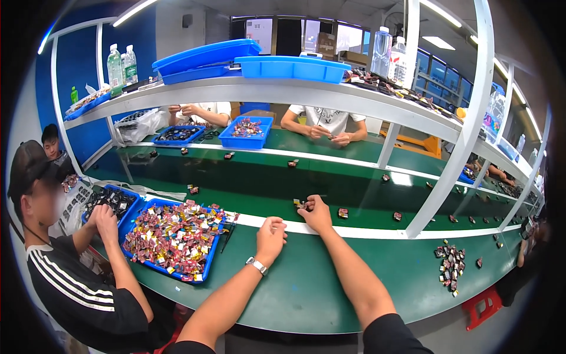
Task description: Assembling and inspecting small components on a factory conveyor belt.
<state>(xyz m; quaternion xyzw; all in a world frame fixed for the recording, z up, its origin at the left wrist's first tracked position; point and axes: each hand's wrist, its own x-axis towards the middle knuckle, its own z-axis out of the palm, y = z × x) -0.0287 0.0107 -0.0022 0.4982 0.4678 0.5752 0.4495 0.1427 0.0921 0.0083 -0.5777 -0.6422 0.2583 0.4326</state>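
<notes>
In the head view, the right hand (pixel 316 213) is held over the edge of a green belt (pixel 253 184), its fingers bent around a small part (pixel 300 205) with a yellow and white end. The part is at the fingertips, on the near side of the belt; whether it is firmly pinched or only touched cannot be told. The left hand (pixel 272 237) is held just to the left and nearer the body, its fingers loosely curled — whether anything is gripped inside cannot be told. A silver wristwatch (pixel 257 265) is worn on the left wrist.

The belt is bordered on the near side by a white rail (pixel 365 234), and other small parts are spaced along it, two of them (pixel 343 213) (pixel 397 216) to the right of the right hand. To the left, a blue tray (pixel 210 261) is heaped with similar reddish, yellow and white parts. On the right of the green worktop (pixel 306 283), a loose pile of parts (pixel 451 268) is seen. At the far left, a co-worker's hands (pixel 104 222) are held together near a second blue tray — filled with black pieces (pixel 110 203).
</notes>
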